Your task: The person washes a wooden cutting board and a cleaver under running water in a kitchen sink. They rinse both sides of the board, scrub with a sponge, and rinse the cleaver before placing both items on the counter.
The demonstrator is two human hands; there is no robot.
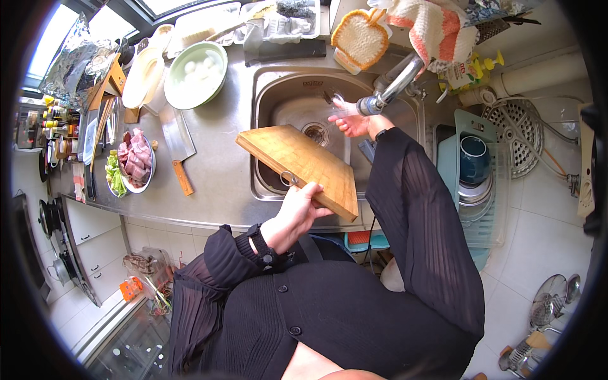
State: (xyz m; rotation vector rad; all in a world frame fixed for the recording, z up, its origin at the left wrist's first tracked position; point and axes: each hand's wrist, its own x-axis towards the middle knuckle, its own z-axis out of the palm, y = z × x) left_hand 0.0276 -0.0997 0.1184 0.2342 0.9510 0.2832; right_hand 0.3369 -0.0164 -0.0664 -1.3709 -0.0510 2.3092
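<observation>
My left hand (297,211) grips the near edge of a thick wooden cutting board (304,164), beside its metal ring. The board is tilted over the left part of a stainless steel sink (280,97). My right hand (352,121) is under the chrome faucet (392,88), fingers apart, with water splashing at the fingertips and nothing held in it. Left of the sink, a cleaver with a wooden handle (182,178) lies on the steel counter (221,161). Beside it stands a bowl with sliced raw meat (135,156) and chopped greens (114,173).
A green bowl of white round items (195,76) stands behind the cleaver. A knitted potholder (360,38) and a striped cloth (437,31) hang by the faucet. To the right, a dish rack (498,190) holds a dark blue cup (474,159). The counter edge curves before me.
</observation>
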